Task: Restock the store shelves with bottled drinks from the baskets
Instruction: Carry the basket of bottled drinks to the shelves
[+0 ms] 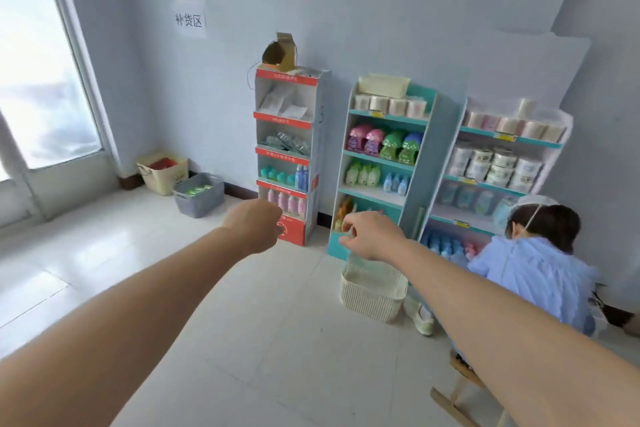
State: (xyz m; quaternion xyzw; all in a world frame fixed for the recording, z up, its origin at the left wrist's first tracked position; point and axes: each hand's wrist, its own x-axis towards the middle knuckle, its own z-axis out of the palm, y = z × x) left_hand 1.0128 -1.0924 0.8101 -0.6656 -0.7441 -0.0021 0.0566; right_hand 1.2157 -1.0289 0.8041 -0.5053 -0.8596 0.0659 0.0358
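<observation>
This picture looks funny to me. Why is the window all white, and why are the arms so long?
Head view: daylight overexposes the window and glares off the floor tiles; the wide-angle lens stretches the forearms toward the bottom corners; the shelves look soft.

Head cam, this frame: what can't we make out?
All head view.
- Left hand: fingers hidden behind its own back, grip unknown.
- Right hand: fingers blurred; contact with the white woven plastic basket unclear.
- Teal shelf unit, bottom compartment: mostly covered by the right hand.
- Grey plastic crate: green contents too small to identify.
- Red shelf-edge labels: print too small.
</observation>
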